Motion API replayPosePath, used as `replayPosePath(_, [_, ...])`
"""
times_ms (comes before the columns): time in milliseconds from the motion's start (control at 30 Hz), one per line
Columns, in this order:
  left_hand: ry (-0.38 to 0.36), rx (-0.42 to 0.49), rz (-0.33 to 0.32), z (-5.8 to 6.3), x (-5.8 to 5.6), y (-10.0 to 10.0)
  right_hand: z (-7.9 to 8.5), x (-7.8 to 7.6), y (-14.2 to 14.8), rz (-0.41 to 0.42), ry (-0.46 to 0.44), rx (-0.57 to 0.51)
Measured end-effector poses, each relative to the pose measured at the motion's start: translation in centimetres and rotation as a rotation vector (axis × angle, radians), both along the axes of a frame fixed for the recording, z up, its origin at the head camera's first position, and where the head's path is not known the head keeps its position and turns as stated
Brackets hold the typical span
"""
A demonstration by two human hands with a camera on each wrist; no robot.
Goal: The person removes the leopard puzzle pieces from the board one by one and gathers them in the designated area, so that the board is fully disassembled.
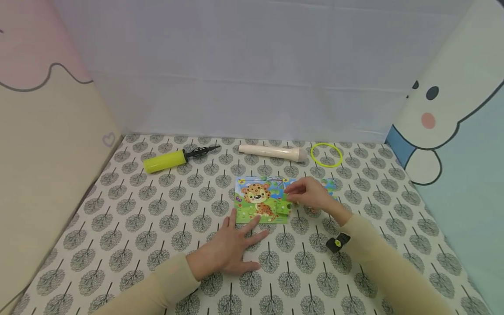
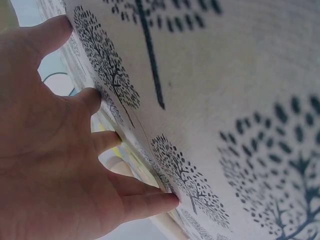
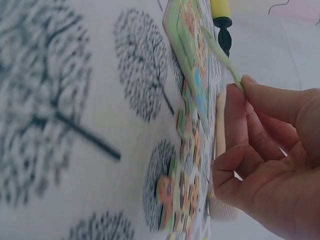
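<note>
A jigsaw puzzle (image 1: 252, 197) with a cartoon leopard on a green and blue ground lies in the middle of the table. Between thumb and index finger my right hand (image 1: 311, 193) pinches a thin green puzzle piece (image 3: 223, 57), tilted over the puzzle's right side in the right wrist view. My left hand (image 1: 233, 248) rests with spread fingers at the puzzle's front edge, fingertips overlapping its lower border. In the left wrist view those fingers (image 2: 150, 206) lie against the cloth. Loose puzzle pieces (image 3: 182, 192) lie beside the puzzle, partly hidden behind my right hand in the head view.
Along the back of the table lie a yellow hand pump (image 1: 165, 162) with a black nozzle, a white microphone-shaped stick (image 1: 271, 152) and a yellow ring (image 1: 327, 166). A tree-patterned cloth (image 1: 157, 262) covers the table. White sheeting (image 1: 236, 65) hangs behind it.
</note>
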State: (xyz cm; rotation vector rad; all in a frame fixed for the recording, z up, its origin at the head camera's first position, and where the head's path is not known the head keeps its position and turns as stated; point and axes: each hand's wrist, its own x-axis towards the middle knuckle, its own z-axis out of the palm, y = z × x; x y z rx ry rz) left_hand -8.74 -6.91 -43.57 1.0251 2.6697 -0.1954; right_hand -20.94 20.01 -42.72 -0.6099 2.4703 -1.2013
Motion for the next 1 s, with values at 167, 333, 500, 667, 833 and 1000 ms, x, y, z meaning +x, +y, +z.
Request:
replayPosePath(167, [0.005, 0.004, -0.005, -0.1, 0.1, 0.0, 0.5, 0.6, 1.7, 0.037, -0.068, 0.043])
replayPosePath(333, [0.005, 0.004, -0.012, 0.0, 0.1, 0.1, 0.4, 0.8, 2.6, 0.09, -0.113, 0.053])
replayPosePath(500, [0.011, -0.003, -0.013, 0.2, 0.1, 0.1, -0.1, 0.8, 2.7, 0.141, -0.065, 0.042])
replayPosePath(667, [0.011, -0.001, -0.013, 0.2, 0.1, 0.0, -0.4, 1.1, 2.3, 0.133, 0.015, 0.154])
replayPosePath(833, [0.009, 0.006, -0.011, 0.0, 0.0, 0.0, -0.3, 1.5, 1.9, 0.08, 0.008, 0.279])
replayPosePath(1000, [0.008, 0.005, -0.009, 0.0, 0.0, 0.0, -0.5, 1.6, 1.4, 0.062, -0.009, 0.279])
